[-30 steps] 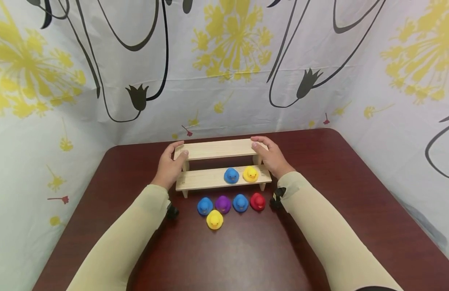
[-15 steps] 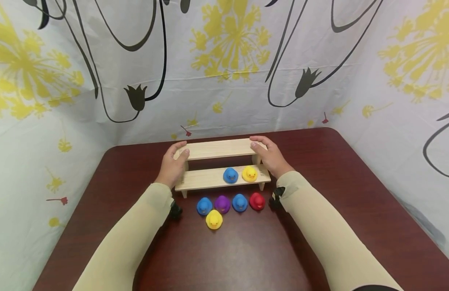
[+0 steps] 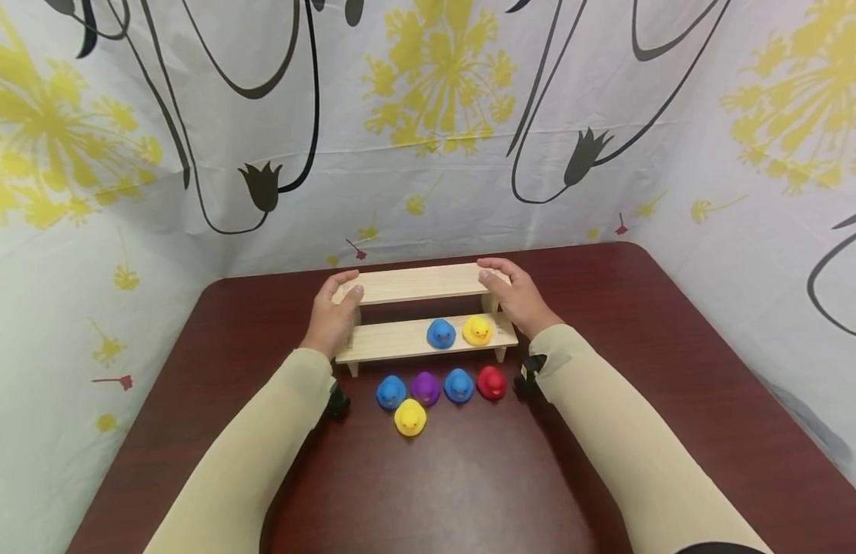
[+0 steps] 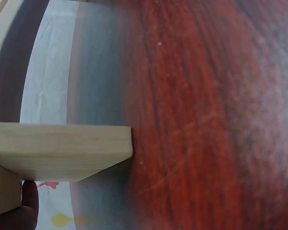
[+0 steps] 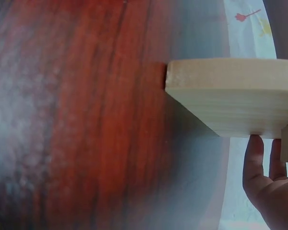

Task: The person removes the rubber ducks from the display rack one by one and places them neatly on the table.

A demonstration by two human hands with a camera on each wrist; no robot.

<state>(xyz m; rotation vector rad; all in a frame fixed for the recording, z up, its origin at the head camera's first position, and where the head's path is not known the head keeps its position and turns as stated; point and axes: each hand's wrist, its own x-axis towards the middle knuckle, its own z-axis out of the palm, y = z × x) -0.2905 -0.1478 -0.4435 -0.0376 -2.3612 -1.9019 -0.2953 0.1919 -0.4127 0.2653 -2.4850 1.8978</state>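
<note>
A two-tier wooden shelf (image 3: 421, 283) stands on the table, gripped at its upper board from both ends. My left hand (image 3: 331, 317) holds the left end, thumb over the board and fingers toward the back. At the right end my right hand (image 3: 523, 298) does the same; its fingers (image 5: 253, 155) show behind the end support in the right wrist view. On the lower board (image 3: 386, 342) sit a blue rubber duck (image 3: 441, 334) and a yellow rubber duck (image 3: 478, 331). The left wrist view shows the shelf's end support (image 4: 62, 146) close up.
In front of the shelf, a row of rubber ducks holds a blue one (image 3: 391, 392), a purple one (image 3: 426, 389), another blue one (image 3: 459, 385) and a red one (image 3: 492, 382). A yellow duck (image 3: 410, 418) sits nearer. Patterned sheeting (image 3: 372, 177) surrounds the dark red table (image 3: 428, 492).
My left hand has shifted slightly right on the shelf's left end. The right hand, the shelf and the ducks look unchanged.
</note>
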